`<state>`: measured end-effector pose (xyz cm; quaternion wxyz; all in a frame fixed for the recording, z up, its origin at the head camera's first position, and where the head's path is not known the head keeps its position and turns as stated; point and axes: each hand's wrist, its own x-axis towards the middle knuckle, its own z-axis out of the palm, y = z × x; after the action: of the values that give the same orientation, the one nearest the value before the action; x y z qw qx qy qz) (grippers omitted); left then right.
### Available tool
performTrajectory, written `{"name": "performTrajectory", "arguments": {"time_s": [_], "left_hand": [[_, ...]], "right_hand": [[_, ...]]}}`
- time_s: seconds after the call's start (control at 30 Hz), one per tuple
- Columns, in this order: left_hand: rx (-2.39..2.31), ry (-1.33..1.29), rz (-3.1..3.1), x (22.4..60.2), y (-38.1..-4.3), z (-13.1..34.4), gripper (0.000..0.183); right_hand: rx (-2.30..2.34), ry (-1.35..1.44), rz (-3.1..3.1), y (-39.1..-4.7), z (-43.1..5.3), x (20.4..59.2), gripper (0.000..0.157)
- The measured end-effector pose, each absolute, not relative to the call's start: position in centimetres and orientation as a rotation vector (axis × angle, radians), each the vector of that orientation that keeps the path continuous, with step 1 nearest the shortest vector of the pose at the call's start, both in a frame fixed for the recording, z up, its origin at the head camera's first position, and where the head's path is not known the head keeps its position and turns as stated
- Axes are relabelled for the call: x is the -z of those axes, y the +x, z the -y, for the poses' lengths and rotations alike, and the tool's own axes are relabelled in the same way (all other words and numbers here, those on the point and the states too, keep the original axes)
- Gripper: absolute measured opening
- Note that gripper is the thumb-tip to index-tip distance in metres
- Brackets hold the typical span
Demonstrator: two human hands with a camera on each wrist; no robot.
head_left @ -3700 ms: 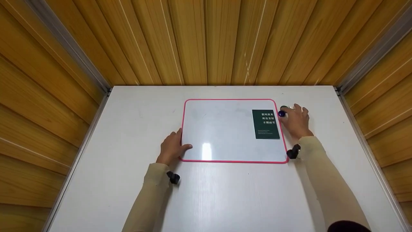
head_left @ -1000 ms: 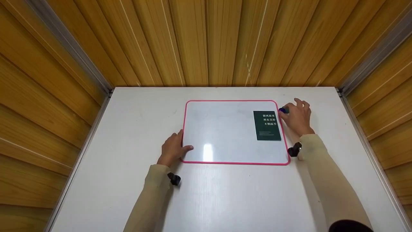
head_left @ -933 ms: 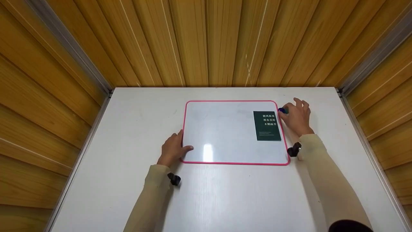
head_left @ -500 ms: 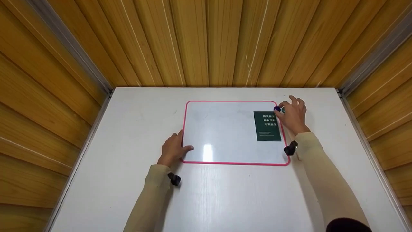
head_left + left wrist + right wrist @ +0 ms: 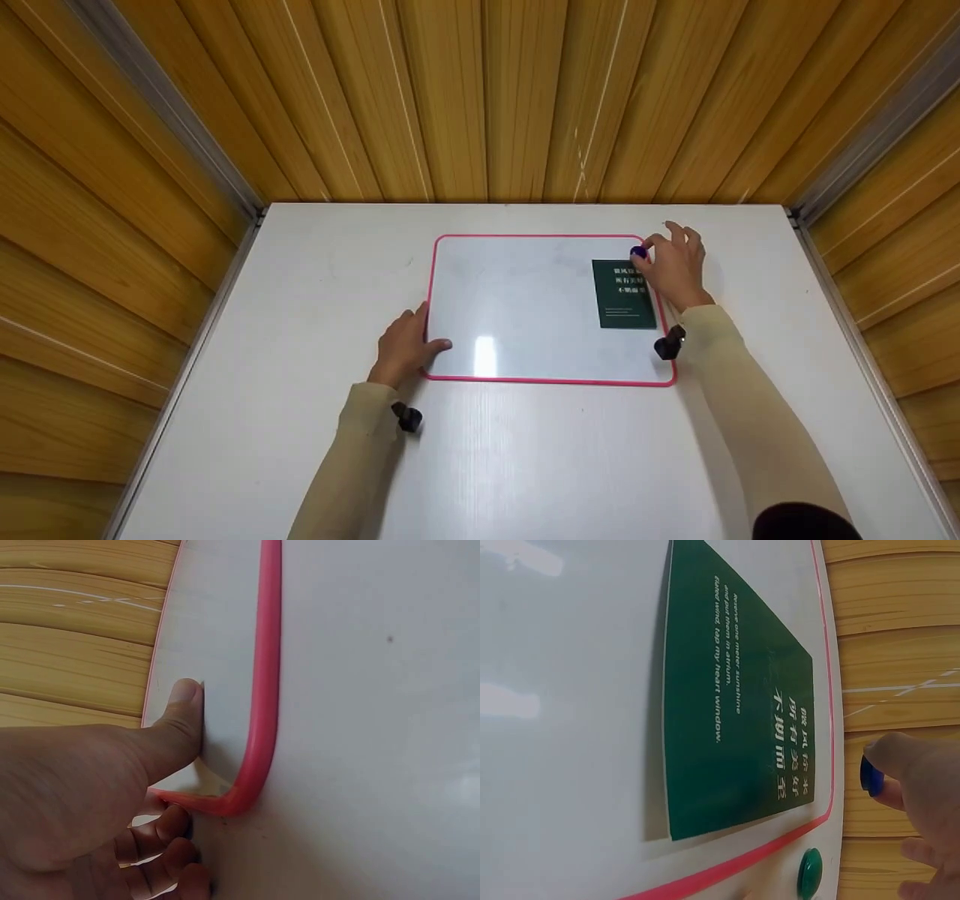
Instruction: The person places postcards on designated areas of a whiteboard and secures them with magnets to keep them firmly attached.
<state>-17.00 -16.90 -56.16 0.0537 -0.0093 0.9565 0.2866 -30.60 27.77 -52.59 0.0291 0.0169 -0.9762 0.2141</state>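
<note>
A small whiteboard (image 5: 517,307) with a pink frame lies on the table. My left hand (image 5: 403,346) grips its left edge near the lower corner; in the left wrist view the thumb (image 5: 180,716) is on the board's face and the other fingers curl at the rim. A dark green printed card (image 5: 621,307) lies on the board's right side. Between thumb and forefinger my right hand (image 5: 675,266) pinches a round blue magnet (image 5: 871,772), over the card's top right corner. A green magnet (image 5: 810,874) sits just outside the pink frame in the right wrist view.
The white table (image 5: 300,300) extends around the board on all sides. Wood-look panels (image 5: 517,97) stand behind it and at both sides. A small black camera (image 5: 670,343) on my right wrist hangs over the board's right edge.
My right hand has moved left with the blue magnet, from just beyond the board's right edge to over the card's upper corner. The left hand keeps its grip in place.
</note>
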Motion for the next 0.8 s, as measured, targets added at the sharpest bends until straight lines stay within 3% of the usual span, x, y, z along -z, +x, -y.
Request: {"name": "performTrajectory", "arguments": {"time_s": [0.8], "left_hand": [[-0.864, -0.046, -2.898, 56.2, -17.1, 16.8, 0.091]], "right_hand": [[-0.664, 0.059, 3.071, -32.1, -26.1, 54.1, 0.038]]}}
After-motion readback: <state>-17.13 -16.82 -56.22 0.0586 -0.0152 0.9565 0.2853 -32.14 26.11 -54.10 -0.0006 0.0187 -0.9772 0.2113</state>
